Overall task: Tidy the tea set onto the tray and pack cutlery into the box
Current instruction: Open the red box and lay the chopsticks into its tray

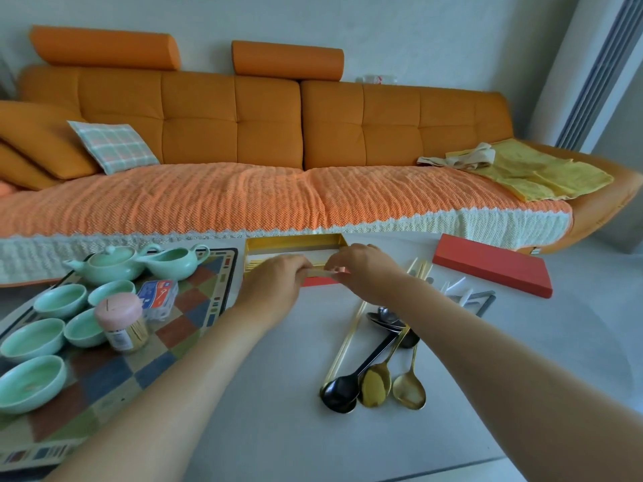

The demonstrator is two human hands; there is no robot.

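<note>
Head view: left hand (275,276) and right hand (362,269) are meeting at the near edge of the open gold-lined box (295,242), each pinching one end of a pale thin piece (322,272), probably chopsticks.

Tea part is looking done: teapot (108,266), pitcher (174,262) and five green cups (33,339) are sitting on the patterned tray (174,328).

Cutlery part is only starting: spoons (375,380) and loose chopsticks (344,346) are lying on the table (278,412) beside the box, with the red lid (494,266) lying off, well apart.

Writing: blue-and-red packet (158,297) and toothpick jar (121,321) are showing print, too blurred to read.
</note>
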